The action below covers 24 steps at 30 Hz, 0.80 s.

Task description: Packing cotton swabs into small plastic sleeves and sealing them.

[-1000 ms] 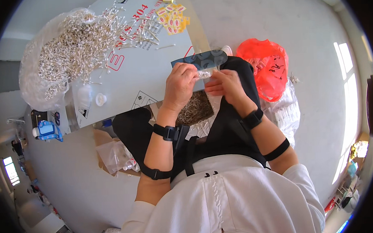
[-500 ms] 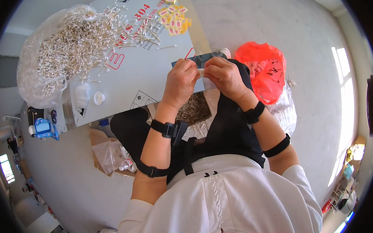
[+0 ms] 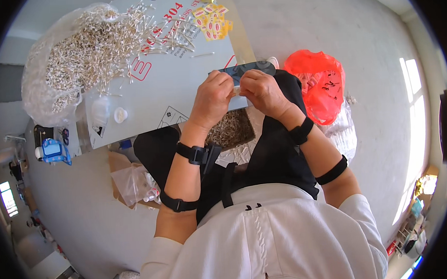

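Observation:
My left hand (image 3: 212,97) and my right hand (image 3: 265,94) meet over the near right edge of the table (image 3: 157,97), both with fingers closed. A small pale piece (image 3: 237,90) is pinched between them; the fingers cover most of it, and its kind is unclear. Beneath my hands, between my legs, sits an open box filled with thin brownish sticks (image 3: 230,129). On the table to the left, a large heap of cotton swabs (image 3: 87,50) spills out of a clear plastic bag (image 3: 37,95). Small yellow-and-white packets (image 3: 212,24) lie in a cluster at the far edge.
A white round cap (image 3: 120,114) and a translucent bottle (image 3: 100,111) are at the table's near left. To my right, a red plastic bag (image 3: 329,105) stands on the floor beside a clear bag (image 3: 342,134). A cardboard box (image 3: 120,176) sits under the table's near side.
Both hands have shifted slightly left and toward me, still pinching the pale piece between them. The table and its things look nearly the same.

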### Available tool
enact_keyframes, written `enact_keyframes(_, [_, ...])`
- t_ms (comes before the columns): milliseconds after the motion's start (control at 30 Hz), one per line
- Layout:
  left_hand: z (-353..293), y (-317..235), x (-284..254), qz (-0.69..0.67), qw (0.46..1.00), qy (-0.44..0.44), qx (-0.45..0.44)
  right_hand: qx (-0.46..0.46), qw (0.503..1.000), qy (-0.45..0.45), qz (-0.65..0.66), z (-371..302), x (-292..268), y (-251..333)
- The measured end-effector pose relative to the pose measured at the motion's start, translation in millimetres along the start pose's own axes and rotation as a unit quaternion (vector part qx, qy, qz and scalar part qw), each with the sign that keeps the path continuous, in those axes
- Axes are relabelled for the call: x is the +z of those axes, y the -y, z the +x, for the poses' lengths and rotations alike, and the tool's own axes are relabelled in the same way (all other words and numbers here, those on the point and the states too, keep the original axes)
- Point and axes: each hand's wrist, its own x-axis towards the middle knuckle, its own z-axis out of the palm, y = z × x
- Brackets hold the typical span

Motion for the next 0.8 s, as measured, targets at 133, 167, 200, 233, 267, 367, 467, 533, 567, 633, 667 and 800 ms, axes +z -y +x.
enact_keyframes(133, [-3.7, 1.3, 4.5, -0.008, 1.0, 0.006, 0.0, 0.036, 0.999, 0.006, 0.028, -4.2, 3.3, -2.2])
enact_keyframes(167, [-3.9, 1.0, 4.8, -0.001, 1.0, -0.003, 0.001, 0.024, 1.0, -0.002, 0.012, -4.6, 4.2, -1.6])
enact_keyframes(200, [-5.2, 0.9, 5.1, -0.001, 1.0, -0.003, 0.001, 0.013, 1.0, -0.01, -0.004, -5.0, 4.8, -0.6])
enact_keyframes(233, [-6.7, 0.5, 5.3, 0.006, 1.0, 0.0, -0.009, 0.013, 1.0, -0.01, -0.004, -5.1, 4.7, -0.1])
enact_keyframes(267, [-7.9, 0.3, 5.6, 0.013, 1.0, 0.004, -0.019, 0.015, 1.0, -0.005, -0.008, -5.4, 4.5, 0.2])
enact_keyframes(367, [-9.9, 1.0, 5.5, -0.048, 0.998, -0.019, -0.041, 0.024, 1.0, -0.003, 0.003, -2.7, 2.5, 4.7])
enact_keyframes(467, [-12.7, 5.5, 2.6, -0.004, 1.0, 0.022, -0.008, 0.008, 1.0, 0.007, 0.004, -3.0, 1.8, 3.0])
enact_keyframes(533, [-11.5, 3.7, 3.6, 0.018, 1.0, 0.021, -0.008, -0.016, 1.0, 0.023, -0.009, 0.0, 0.8, 5.7])
enact_keyframes(567, [-10.9, 3.2, 3.7, 0.04, 0.999, 0.021, -0.007, -0.033, 0.998, 0.013, -0.045, 1.6, 1.1, 7.6])
enact_keyframes(633, [-3.6, -5.6, -1.9, 0.056, 0.998, 0.007, -0.009, -0.048, 0.995, 0.001, -0.082, 5.0, 1.7, 6.2])
enact_keyframes(667, [-0.7, -8.5, -3.0, 0.072, 0.997, -0.007, -0.011, -0.044, 0.993, 0.002, -0.106, 8.5, 2.5, 1.4])
enact_keyframes(800, [-15.1, 0.0, 6.6, 0.078, 0.995, 0.03, -0.055, -0.022, 0.99, 0.012, -0.136, 6.6, 11.1, 4.3])
